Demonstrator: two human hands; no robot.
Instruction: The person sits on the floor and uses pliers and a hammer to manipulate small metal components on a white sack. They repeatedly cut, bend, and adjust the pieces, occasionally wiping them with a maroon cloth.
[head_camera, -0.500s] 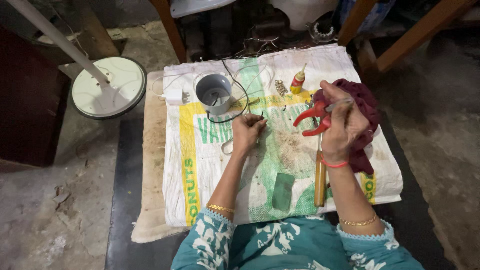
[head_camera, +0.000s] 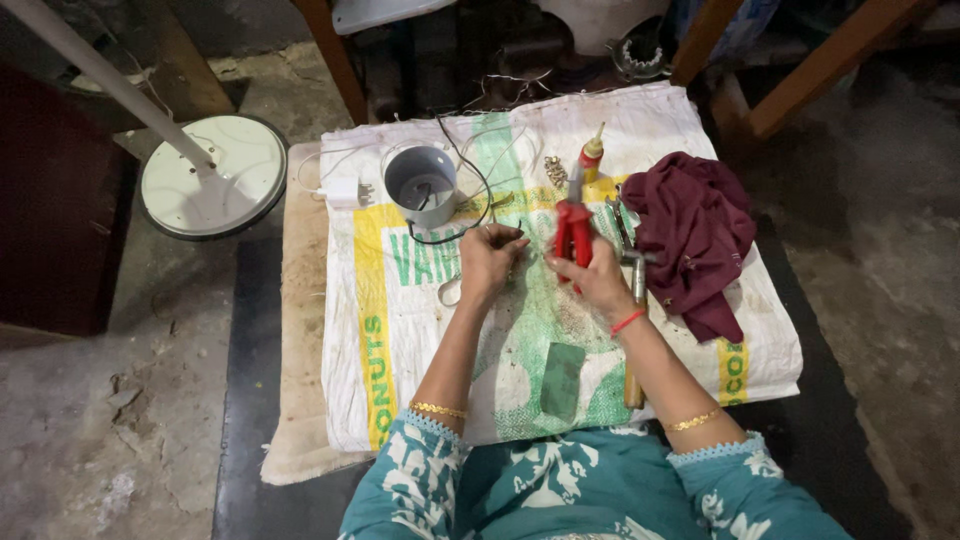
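Observation:
My right hand (head_camera: 598, 280) grips red-handled pliers (head_camera: 574, 222), jaws pointing away from me, over a white woven sack (head_camera: 420, 330) spread on a low board. My left hand (head_camera: 490, 260) is closed beside it, pinching something thin and small that I cannot make out, close to a dark wire (head_camera: 470, 195). The two hands nearly touch at the middle of the sack.
A grey cup (head_camera: 420, 186) stands at the sack's far left with the wire looping around it. A maroon cloth (head_camera: 692, 235) lies right, a small glue bottle (head_camera: 592, 155) and chain pieces behind. A wooden-handled tool (head_camera: 634, 340) lies under my right forearm. A white round lamp base (head_camera: 213, 176) sits left.
My right hand has moved left from the maroon cloth toward my left hand, bringing the pliers to the sack's middle. The left hand has stayed nearly in place.

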